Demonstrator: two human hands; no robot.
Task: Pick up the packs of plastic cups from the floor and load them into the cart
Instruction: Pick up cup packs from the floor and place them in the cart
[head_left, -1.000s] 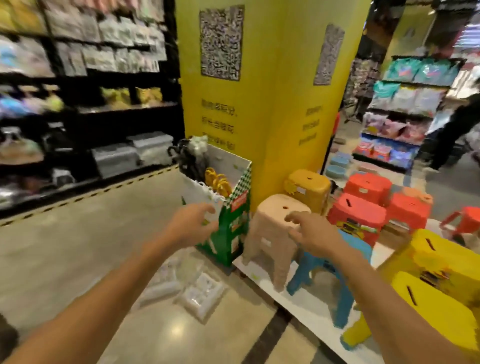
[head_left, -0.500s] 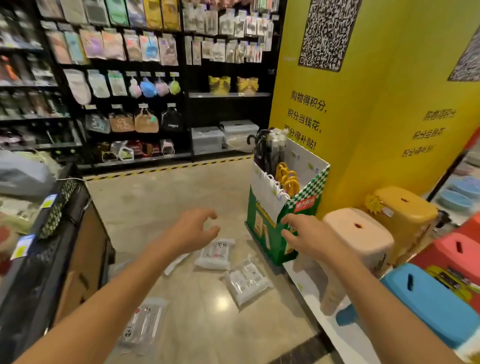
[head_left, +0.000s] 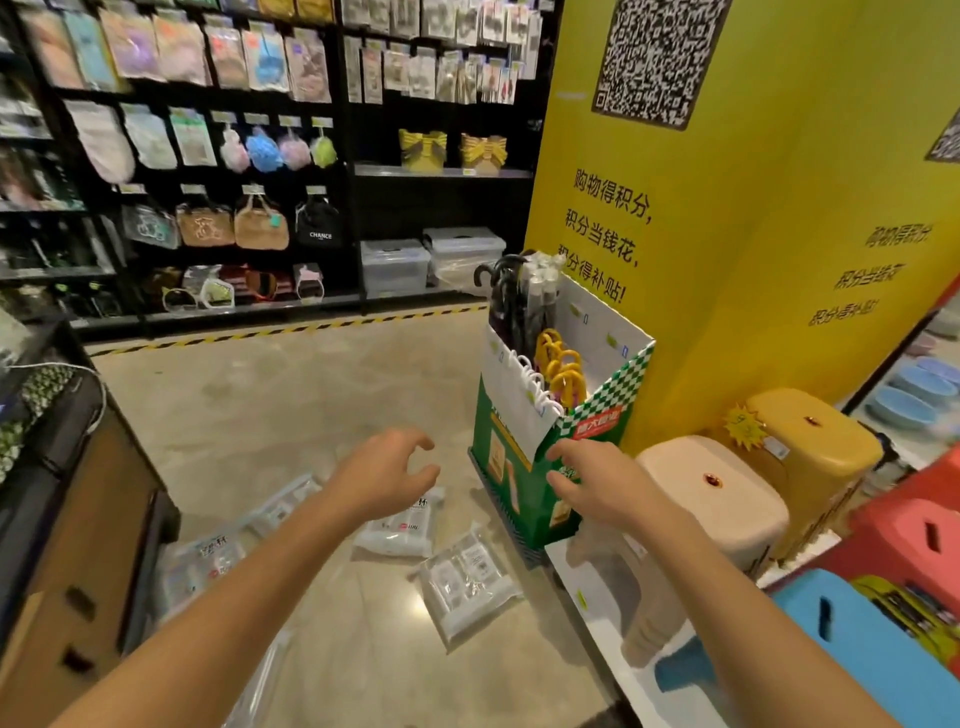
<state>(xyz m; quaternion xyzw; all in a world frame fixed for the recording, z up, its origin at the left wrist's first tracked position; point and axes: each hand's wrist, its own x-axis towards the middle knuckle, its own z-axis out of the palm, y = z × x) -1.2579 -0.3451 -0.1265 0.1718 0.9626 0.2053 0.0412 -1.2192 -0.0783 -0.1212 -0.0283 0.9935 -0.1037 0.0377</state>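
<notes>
Packs of plastic cups lie scattered on the floor, untouched. The left hand and right hand hover above them, loosely curled, holding nothing. Reaching looks like the step in hand; next, stoop, grip the nearest pack, turn to the cart

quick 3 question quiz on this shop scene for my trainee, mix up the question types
1. True or false: the left hand is gripping a pack of cups.
2. What fills the green box by the right hand? A umbrellas, B cups, C stools.
3. Fill in: the packs lie on the ____, to the right of the cart.
Key: 1 false, both hands are empty; 2 A; 3 floor.
</notes>
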